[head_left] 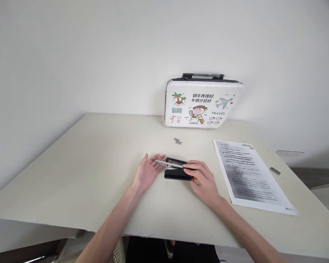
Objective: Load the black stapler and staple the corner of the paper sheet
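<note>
A black stapler point(178, 174) lies on its side at the middle of the table, spread apart so that its silver staple channel point(165, 163) shows between the two black halves. My right hand point(204, 182) grips its hinge end, where a bit of orange peeks out under the fingers. Palm up, my left hand point(148, 173) is open at the other end, fingers spread beside the tip of the channel; whether they touch it I cannot tell. Beyond the stapler lie short strips of staples point(178, 141) on the tabletop.
A white case point(202, 109) with cartoon travel pictures and a black handle stands against the wall at the back. Printed paper sheets point(246, 175) lie to the right. Another staple strip point(275, 171) is near the right edge of the table point(71, 175).
</note>
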{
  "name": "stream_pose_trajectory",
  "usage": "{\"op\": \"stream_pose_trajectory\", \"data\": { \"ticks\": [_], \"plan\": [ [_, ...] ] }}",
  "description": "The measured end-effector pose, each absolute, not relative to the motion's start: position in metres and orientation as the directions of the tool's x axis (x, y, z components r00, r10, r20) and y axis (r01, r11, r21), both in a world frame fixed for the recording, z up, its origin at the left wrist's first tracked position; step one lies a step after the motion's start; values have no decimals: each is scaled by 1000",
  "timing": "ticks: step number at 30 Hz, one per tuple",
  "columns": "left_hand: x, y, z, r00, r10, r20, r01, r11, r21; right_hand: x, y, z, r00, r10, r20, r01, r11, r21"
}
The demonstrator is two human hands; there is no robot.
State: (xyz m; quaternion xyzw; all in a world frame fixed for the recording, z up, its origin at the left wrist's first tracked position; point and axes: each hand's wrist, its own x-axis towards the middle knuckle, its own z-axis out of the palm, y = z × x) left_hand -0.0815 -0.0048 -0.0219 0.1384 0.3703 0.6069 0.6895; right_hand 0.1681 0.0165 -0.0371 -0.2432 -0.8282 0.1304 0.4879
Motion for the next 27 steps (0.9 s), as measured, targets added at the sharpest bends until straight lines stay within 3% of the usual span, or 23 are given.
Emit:
{"op": "stream_pose_trajectory", "data": {
  "ticks": [3, 7, 12, 15, 19, 22, 24, 27],
  "plan": [
    [-83, -7, -22, 54, 917, -394, -836, 258, 484, 157, 16, -32, -450, 405, 795, 295, 909, -296],
    [-82, -9, -21, 50, 912, -407, -887, 228, 402, 144, 14, -27, -504, 307, 807, 303, 938, -167],
    [-80, -9, -24, -8, 911, -412, -906, 168, 389, 141, 12, -25, -484, 349, 802, 301, 927, -222],
    [-78, -10, -27, -145, 915, -377, -866, 67, 495, 146, 8, -22, -390, 457, 799, 320, 881, -348],
    [-74, -16, -31, -357, 911, -206, -611, -61, 790, 153, 1, -20, -252, 588, 769, 358, 795, -490],
    [-70, -23, -29, -349, 934, -72, -291, -34, 956, 157, -2, -21, -220, 628, 746, 384, 759, -526],
    [-68, -26, -27, -295, 955, -20, -116, -15, 993, 159, -2, -23, -208, 649, 732, 392, 741, -545],
    [-64, -29, -25, -186, 981, 50, 8, -49, 999, 157, -2, -27, -188, 691, 698, 382, 707, -596]
  ]
}}
